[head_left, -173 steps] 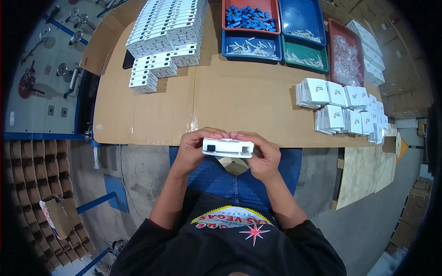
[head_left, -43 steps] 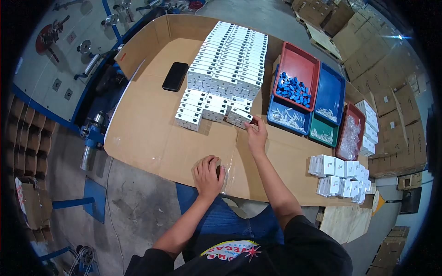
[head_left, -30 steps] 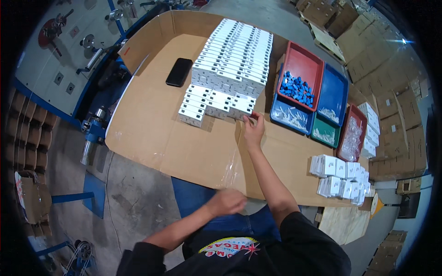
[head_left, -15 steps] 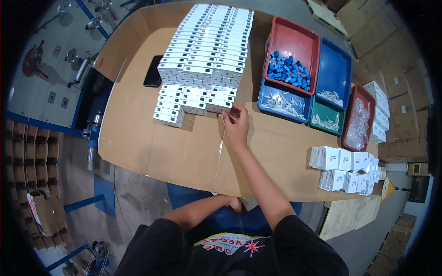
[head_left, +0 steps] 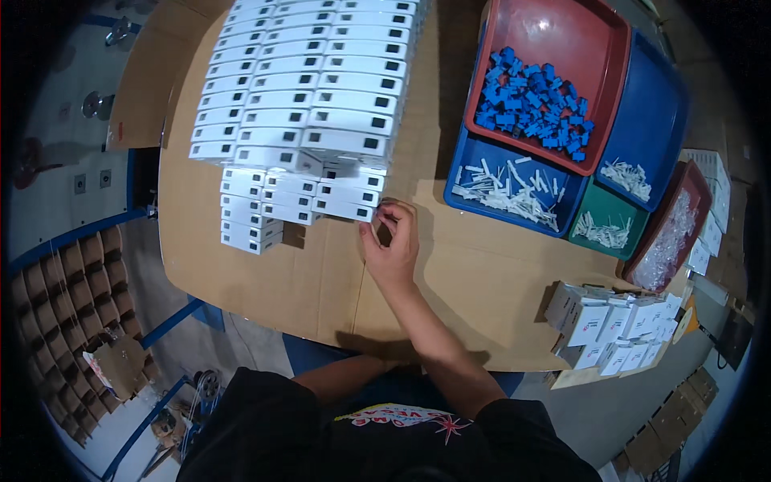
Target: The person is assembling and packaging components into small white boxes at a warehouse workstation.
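My right hand is at the near right corner of a stack of flat white boxes. Its fingers are curled, with thumb and forefinger closed on the end of the nearest white box in the right column. Each box end in the stack shows small dark squares. Nearer me the lower rows step down, and a short pile stands at the front left. My left forearm lies by the table's near edge; the left hand's fingers are hidden in shadow behind the right forearm.
To the right, a red tray holds blue plastic pieces, above a blue tray of white plugs. A blue tray and a green tray hold more white pieces. A dark red tray holds clear bags. Small white cartons stand front right.
The view has shifted closer to the table, so the stack and trays look larger. My right hand stays at the same corner of the stack. The left hand has slipped out of sight.
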Demonstrator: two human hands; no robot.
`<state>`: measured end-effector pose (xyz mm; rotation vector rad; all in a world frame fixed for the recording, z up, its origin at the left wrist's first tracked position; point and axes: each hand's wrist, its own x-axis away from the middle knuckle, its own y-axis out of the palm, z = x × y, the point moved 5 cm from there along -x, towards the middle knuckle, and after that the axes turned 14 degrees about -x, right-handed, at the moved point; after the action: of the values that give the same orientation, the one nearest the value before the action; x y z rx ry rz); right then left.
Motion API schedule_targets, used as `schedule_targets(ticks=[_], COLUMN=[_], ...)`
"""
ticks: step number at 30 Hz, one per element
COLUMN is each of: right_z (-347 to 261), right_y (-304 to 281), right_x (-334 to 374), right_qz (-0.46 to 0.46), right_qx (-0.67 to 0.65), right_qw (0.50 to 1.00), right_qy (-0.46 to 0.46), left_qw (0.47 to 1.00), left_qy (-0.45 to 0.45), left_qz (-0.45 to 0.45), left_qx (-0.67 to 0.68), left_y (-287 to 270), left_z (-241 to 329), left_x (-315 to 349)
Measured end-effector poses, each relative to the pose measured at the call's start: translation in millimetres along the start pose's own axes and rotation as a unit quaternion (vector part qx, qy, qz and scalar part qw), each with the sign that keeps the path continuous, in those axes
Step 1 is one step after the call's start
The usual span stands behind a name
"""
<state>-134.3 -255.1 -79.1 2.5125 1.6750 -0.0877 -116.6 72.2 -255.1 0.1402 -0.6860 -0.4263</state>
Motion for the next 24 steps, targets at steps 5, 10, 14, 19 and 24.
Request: schedule_targets(ticks=[5,10,14,19,24], right_z=[2,3,0,-6,-5], right_y=[6,0,3,2,0], right_x=[4,5,0,2,4], right_qz=[-0.015,-0.011,-0.015,-0.022,0.0], right_qx=[-0.031,-0.03,-0.014,-0.036,-0.053], right_qw=[0.999,0.998,1.0,0.999,0.999], right_qy=[0.033,0.051,0.01,0.02,-0.002], left_qw=[1.0,0.998,0.994,0.985,0.969], left_qy=[-0.025,-0.063,-0.09,-0.126,-0.16], left_qz=[0.001,0.024,0.054,0.109,0.162], left_qx=[0.015,-0.004,-0.023,-0.055,-0.095], left_y=[24,16,13,4,8], left_z=[4,-12,-22,-46,-69], left_x=[-5,7,16,27,41])
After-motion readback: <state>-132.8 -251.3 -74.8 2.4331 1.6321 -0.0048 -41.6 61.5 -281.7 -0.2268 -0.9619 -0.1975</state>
